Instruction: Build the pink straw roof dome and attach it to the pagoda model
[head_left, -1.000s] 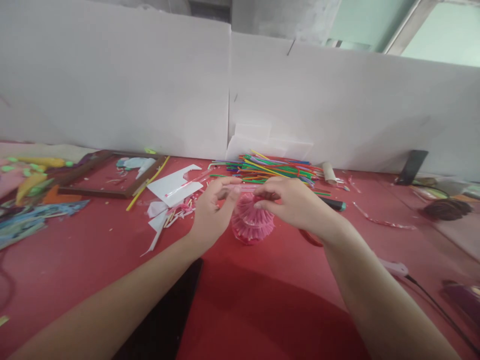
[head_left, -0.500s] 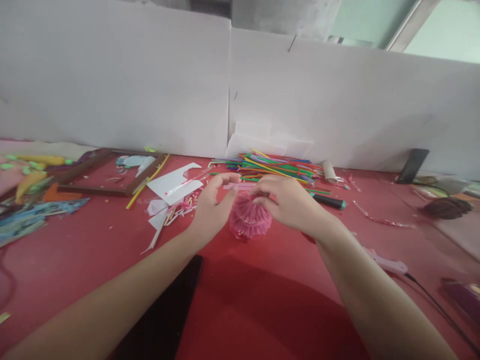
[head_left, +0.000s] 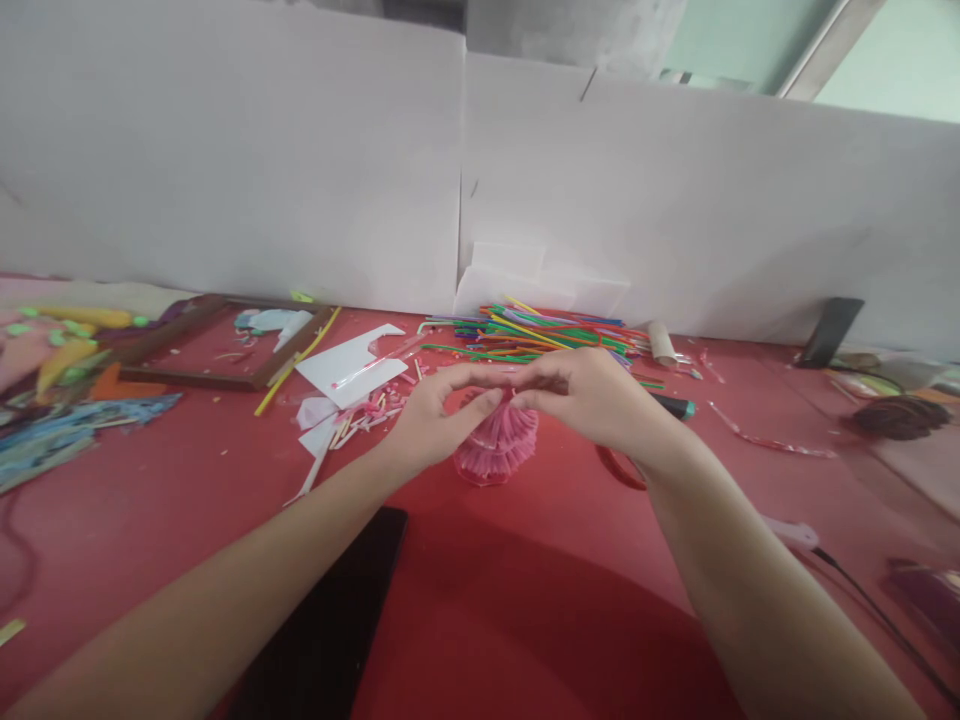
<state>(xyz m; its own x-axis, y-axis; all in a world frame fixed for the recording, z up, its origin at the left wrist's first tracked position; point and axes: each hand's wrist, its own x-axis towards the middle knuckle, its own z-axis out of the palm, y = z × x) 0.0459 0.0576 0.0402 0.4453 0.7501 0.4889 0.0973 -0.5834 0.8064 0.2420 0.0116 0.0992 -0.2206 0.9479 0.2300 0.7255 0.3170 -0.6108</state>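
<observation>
A pink pleated, tiered piece, shaped like a small ruffled skirt, stands on the red table in front of me. My left hand comes in from the left, with thumb and fingertips pinched at its top. From the right, my right hand pinches the same gathered top, its fingertips meeting those of the left. The fingers hide the very tip of the piece, so the exact grip there is hard to see.
Behind the hands lies a bundle of coloured pipe cleaners. White paper scraps and a brown frame are to the left. A black tablet-like slab lies under my left forearm; a pink glue-gun-like tool with a cord is right.
Both hands have closed in on the top of the pleated piece. My left hand has moved right, and its fingertips now meet the right hand's. The pink strip seen between them is now mostly hidden.
</observation>
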